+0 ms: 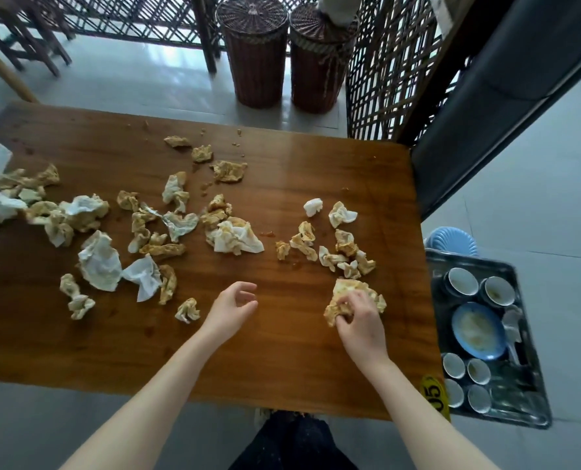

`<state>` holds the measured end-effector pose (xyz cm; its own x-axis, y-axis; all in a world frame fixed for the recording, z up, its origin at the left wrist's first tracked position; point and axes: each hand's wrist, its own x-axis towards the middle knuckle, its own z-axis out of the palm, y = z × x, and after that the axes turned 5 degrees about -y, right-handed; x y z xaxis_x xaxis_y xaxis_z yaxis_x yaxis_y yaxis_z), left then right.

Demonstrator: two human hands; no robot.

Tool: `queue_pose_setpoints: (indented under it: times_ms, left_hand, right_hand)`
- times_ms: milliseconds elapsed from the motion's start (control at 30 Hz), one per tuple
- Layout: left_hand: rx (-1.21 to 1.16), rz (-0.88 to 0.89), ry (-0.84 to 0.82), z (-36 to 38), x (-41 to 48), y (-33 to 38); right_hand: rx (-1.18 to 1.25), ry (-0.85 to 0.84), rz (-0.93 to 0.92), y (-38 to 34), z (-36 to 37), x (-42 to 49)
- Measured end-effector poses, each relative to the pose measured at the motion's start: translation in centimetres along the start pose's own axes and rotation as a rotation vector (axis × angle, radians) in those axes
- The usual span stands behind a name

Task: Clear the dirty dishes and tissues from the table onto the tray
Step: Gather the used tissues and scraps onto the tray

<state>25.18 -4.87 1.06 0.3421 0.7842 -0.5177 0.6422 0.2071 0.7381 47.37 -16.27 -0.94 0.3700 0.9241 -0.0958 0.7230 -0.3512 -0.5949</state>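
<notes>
- Head view, nearest first: both bare forearms reach in over the near edge of the wooden table (299, 171), with dark-clothed legs below that edge.
- A yellow number tag (435, 396) sits at the table's near right corner.
- The right hand (362, 320) is over the table's near right part, fingers curled down and pinching a crumpled wad (350, 290) of tissue stained yellow-brown with orange smears.
- The left hand (231, 308) is over the table's near middle, fingers loosely curled, holding nothing and touching no tissue.
- A metal tray (506, 418) stands just off the table's right edge. It holds a blue plate (479, 330) with pale residue and several small white-lined cups (462, 281), some soiled. A pale thing beside the plate may be a spoon; that corner is blurred.
- A ribbed blue stool (452, 237) shows at the tray's far end, beside the table's right edge.
- Many scattered tissues (236, 237) cover the table's middle and left. All are crumpled, mostly stained tan or orange, with a few cleaner white ones at the left edge.
- Small crumbs (238, 132) dot the table near its far edge.
- Beyond the far edge stand two lidded wicker baskets (253, 52) and a dark lattice screen (384, 79).
</notes>
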Motion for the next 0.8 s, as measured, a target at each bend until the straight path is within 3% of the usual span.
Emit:
queue_pose_setpoints:
  times_ms: [333,533,800]
  left_hand:
    - [0.225,0.173,-0.276,8.5,1.9,3.2]
    - [0.345,0.298,-0.268,13.1,2.8,6.3]
    - [0.831,0.264,-0.253,18.9,4.8,9.5]
  right_hand:
    - [0.032,0.158,0.184,4.5,-4.4,-2.7]
    - [0.051,0.157,0.170,7.6,-6.3,-2.7]
    - [0.166,0.105,0.159,13.7,-10.2,-1.7]
